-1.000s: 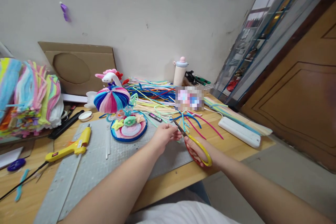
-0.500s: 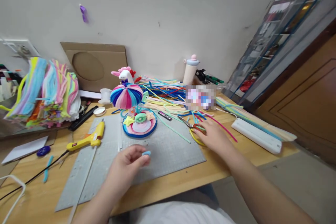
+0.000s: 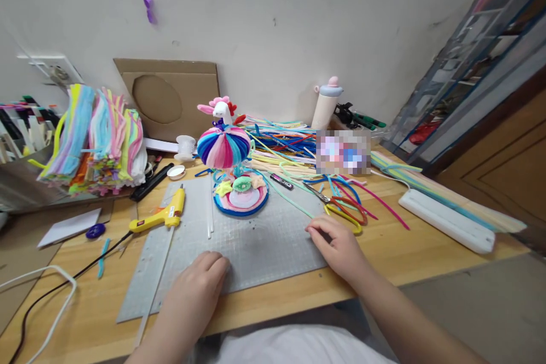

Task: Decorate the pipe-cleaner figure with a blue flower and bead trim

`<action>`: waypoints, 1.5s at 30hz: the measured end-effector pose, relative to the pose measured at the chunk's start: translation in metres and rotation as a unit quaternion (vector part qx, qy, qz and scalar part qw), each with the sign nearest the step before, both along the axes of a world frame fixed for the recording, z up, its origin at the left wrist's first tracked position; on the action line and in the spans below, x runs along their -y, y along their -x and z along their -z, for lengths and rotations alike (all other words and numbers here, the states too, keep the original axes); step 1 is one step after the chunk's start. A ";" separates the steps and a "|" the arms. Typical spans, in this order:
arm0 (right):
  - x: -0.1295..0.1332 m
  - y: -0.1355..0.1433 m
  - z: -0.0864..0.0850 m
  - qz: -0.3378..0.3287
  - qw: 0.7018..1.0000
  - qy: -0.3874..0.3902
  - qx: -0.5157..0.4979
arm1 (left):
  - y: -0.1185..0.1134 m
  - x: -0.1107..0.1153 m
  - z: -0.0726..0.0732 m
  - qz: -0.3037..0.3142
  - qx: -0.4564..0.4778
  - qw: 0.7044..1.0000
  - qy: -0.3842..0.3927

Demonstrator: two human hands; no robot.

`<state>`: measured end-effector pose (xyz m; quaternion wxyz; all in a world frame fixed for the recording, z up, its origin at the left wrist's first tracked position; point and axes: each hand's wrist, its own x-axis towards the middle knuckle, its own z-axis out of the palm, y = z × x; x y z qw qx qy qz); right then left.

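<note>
My left hand rests at the front of the grey cutting mat, its fingers curled under and hidden, so I cannot see what it holds. My right hand is at the mat's right edge, thumb and index fingertips pinched together on something I cannot make out. Just beyond it lie scissors with red handles, and a yellow loop. A fuzzy figure with a striped round body stands behind a round blue-rimmed base with a star and green piece on it.
A yellow glue gun lies on the mat's left side. Fuzzy stem bundles stand at the left, and loose stems lie along the wall. A white power strip is at the right, a bottle at the back.
My right hand has come off the scissors, toward me and the mat. My left hand has lowered and turned over; the light blue piece in it no longer shows. The view has shifted.
</note>
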<state>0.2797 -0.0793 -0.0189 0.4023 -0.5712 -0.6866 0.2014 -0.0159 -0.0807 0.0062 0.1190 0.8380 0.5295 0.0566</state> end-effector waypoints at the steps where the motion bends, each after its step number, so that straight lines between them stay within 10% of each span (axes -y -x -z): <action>1: 0.000 -0.001 0.001 -0.002 1.000 0.003 -0.004 | -0.001 -0.001 -0.002 -0.002 0.016 1.000 0.020; 8: 0.000 0.000 0.001 -0.011 1.000 0.015 -0.006 | -0.007 -0.005 -0.014 -0.055 0.080 0.991 0.096; 19: 0.000 0.000 0.001 -0.019 1.000 0.024 -0.001 | -0.012 0.002 0.004 -0.016 -0.013 0.999 -0.041; 45: -0.001 -0.002 0.009 -0.030 0.999 0.003 0.045 | -0.015 -0.038 -0.021 -0.083 0.037 0.978 0.186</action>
